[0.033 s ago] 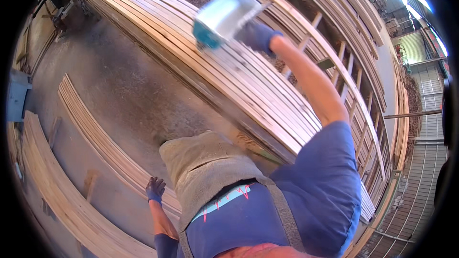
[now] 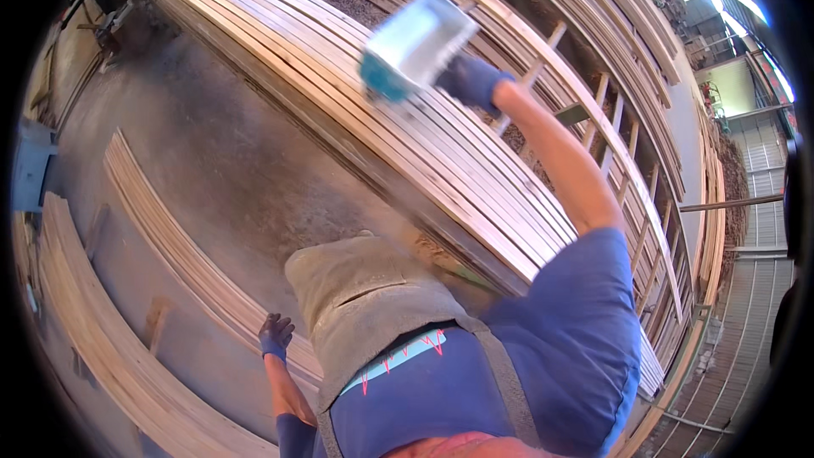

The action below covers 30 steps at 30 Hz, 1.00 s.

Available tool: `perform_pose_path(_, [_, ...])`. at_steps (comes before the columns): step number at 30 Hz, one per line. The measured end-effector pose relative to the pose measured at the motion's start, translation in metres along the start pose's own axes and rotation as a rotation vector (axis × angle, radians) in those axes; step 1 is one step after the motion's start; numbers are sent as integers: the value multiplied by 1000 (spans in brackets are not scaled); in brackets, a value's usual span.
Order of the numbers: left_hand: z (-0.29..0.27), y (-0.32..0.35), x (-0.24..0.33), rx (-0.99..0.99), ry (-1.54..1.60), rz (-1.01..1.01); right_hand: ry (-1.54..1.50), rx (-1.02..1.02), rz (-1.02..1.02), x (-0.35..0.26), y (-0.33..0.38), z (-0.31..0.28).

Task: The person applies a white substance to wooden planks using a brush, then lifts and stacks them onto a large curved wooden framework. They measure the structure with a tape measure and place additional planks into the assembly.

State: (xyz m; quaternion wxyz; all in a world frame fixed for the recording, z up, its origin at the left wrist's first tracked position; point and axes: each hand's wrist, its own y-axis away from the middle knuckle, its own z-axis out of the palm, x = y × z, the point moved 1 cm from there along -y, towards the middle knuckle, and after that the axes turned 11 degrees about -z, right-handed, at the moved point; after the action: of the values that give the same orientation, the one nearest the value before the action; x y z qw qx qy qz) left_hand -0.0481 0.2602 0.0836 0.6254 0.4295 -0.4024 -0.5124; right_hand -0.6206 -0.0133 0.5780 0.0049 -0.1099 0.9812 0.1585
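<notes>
My right hand (image 2: 475,83), in a dark glove, is stretched out over a row of long pale boards (image 2: 339,76). It is closed on a whitish box-shaped tool (image 2: 421,32) with an open hollow side and a teal end. Motion blurs this tool, so its exact kind does not show. The teal end is over the boards; whether it touches them I cannot tell. At my left side hangs my left hand (image 2: 275,335), gloved too, with its fingers apart and nothing in it. Behind it in the picture lies a narrow stack of thin boards (image 2: 182,233).
Beyond the row, more timber lies around a ladder-like wooden frame (image 2: 543,51). A thicker stack of planks (image 2: 110,331) rests on supports at the lower left. A grey-blue box (image 2: 34,165) stands at the far left. A ribbed wall (image 2: 746,288) rises on the right.
My right hand and the box-shaped tool have shifted a little to the right and slightly toward me along the boards. The left hand stays where it was.
</notes>
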Motion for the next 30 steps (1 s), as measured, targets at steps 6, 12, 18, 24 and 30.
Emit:
perform_pose_path(6, [-115, 49, 9, 225, -164, 171, -373, 183, 149, -34, 223, 223])
perform_pose_path(12, [-132, 16, -247, 232, -55, 119, -343, 13, 116, -27, 374, 278])
perform_pose_path(18, [-105, 10, -464, 258, -322, -42, -215, 134, 37, -2, 403, 293])
perform_pose_path(24, [-55, 44, -641, 258, 70, 212, -390, 253, -15, -1, 574, 360])
perform_pose_path(30, [47, 74, -786, 225, -286, 134, -493, 238, -174, 25, 869, 479])
